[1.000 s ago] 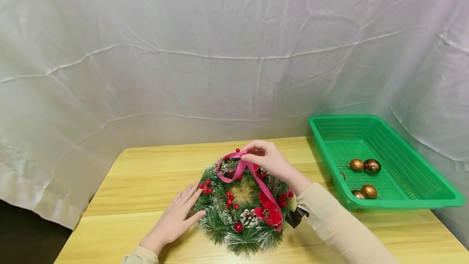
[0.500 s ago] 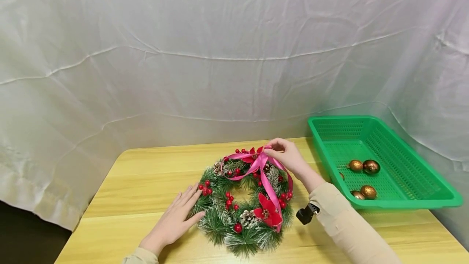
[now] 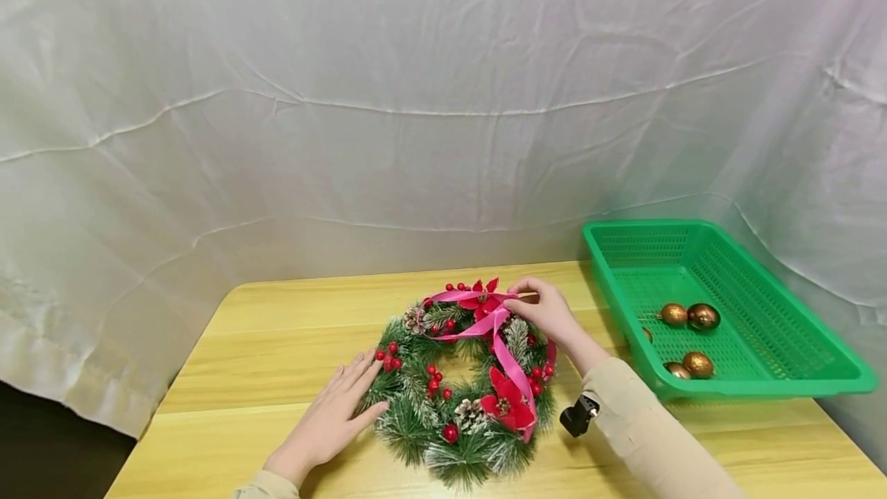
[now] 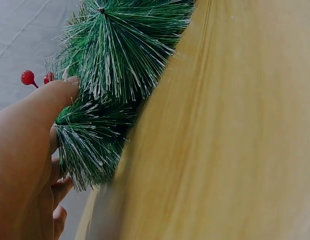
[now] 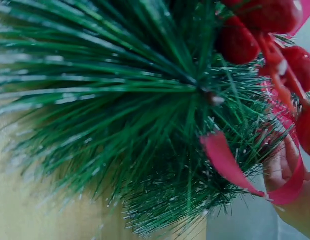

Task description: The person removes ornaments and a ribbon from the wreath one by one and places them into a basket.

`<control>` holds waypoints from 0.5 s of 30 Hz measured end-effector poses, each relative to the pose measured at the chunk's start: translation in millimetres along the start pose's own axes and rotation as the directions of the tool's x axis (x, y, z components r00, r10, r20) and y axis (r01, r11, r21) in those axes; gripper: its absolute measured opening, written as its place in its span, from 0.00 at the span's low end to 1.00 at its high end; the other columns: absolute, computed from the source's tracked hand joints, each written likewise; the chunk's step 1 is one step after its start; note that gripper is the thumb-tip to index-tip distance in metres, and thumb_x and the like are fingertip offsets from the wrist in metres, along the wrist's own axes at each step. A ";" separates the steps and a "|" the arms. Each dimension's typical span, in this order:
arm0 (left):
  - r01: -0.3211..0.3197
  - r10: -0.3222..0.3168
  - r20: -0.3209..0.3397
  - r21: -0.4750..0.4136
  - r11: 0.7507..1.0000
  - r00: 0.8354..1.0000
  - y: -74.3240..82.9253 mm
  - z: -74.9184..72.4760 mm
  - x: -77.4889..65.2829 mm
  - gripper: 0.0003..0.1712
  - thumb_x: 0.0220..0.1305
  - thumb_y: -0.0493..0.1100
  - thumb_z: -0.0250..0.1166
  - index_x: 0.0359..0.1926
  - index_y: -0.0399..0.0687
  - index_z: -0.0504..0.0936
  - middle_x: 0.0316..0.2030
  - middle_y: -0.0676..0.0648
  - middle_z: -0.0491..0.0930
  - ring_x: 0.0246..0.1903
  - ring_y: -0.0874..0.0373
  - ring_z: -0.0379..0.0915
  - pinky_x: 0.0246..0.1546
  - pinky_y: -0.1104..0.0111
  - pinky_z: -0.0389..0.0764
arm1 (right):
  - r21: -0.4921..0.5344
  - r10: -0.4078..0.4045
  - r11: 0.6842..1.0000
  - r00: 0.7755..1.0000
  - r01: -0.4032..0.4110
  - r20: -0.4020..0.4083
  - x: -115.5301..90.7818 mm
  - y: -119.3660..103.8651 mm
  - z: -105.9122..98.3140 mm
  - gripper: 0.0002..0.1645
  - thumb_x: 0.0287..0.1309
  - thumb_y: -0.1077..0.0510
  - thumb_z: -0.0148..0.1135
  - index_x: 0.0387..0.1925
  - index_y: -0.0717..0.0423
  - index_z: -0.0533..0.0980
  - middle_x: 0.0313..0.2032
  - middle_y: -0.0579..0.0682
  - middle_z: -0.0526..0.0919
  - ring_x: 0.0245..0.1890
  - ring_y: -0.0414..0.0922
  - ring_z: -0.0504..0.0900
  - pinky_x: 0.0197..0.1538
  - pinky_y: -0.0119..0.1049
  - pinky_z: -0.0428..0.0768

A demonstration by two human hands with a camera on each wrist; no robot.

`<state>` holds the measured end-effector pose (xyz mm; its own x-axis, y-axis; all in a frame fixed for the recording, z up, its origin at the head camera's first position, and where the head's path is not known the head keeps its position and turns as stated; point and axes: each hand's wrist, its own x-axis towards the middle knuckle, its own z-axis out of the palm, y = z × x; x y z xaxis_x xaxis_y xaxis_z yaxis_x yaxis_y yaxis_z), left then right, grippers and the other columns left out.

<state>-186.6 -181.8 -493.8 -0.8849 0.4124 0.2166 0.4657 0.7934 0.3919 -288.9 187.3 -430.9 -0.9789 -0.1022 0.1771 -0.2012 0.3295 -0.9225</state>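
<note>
A frosted green Christmas wreath [image 3: 405, 433], dressed with red berries, pine cones and red poinsettias, lies flat on the wooden table. My left hand [image 3: 333, 410] rests against its left side with fingers extended; in the left wrist view the thumb touches the needles [image 4: 120, 50]. At the wreath's upper right, my right hand [image 3: 549, 316] pinches a pink ribbon bow [image 3: 511, 360] between thumb and fingertips, close beside the upper poinsettia [image 3: 483, 297]. The bow's tails hang over the wreath, one reaching the lower poinsettia [image 3: 507, 403]. Needles partly cover the right hand in the right wrist view.
A green plastic basket [image 3: 797, 386] stands on the table at the right, holding several copper-brown bauble ornaments [image 3: 703, 316]. A pale grey curtain [image 3: 430, 160] hangs behind the table. On the right wrist sits a small black camera [image 3: 578, 414].
My right hand has carried the bow from the wreath's top middle to its upper right, then lowered it slightly. The upper poinsettia has come into view. The left hand stays put.
</note>
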 end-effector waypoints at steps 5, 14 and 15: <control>-0.001 0.001 -0.017 -0.006 1.000 1.000 0.1 1.3 -0.1 0.40 0.67 0.65 0.51 0.72 0.51 0.58 0.73 0.48 0.50 0.71 0.50 0.46 0.69 0.50 0.48 | -0.027 -0.009 1.000 1.000 0.008 -0.015 1.8 2.6 0.0 0.10 0.52 0.65 0.69 0.37 0.64 0.78 0.37 0.57 0.84 0.35 0.44 0.82 0.38 0.32 0.82; -0.004 0.004 -0.025 -0.007 1.000 1.000 0.2 1.9 -0.3 0.40 0.67 0.66 0.51 0.72 0.51 0.58 0.73 0.48 0.50 0.71 0.50 0.46 0.69 0.51 0.48 | 0.039 -0.001 0.999 1.000 0.001 -0.015 1.9 -6.9 -0.9 0.15 0.53 0.67 0.67 0.43 0.68 0.77 0.40 0.61 0.84 0.35 0.45 0.83 0.41 0.34 0.83; -0.005 0.005 -0.024 -0.005 1.000 1.000 0.1 2.1 -0.4 0.40 0.67 0.66 0.51 0.72 0.51 0.58 0.73 0.48 0.50 0.71 0.50 0.46 0.69 0.51 0.48 | 0.052 -0.008 0.999 1.000 0.009 -0.011 1.6 -9.1 -1.3 0.15 0.54 0.67 0.67 0.44 0.68 0.77 0.40 0.61 0.84 0.36 0.45 0.83 0.41 0.34 0.83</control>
<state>-186.3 -181.0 -495.7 -0.8819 0.4056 0.2402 0.4705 0.7888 0.3955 -288.7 185.3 -421.8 -0.9776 -0.0941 0.1884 -0.2076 0.2797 -0.9374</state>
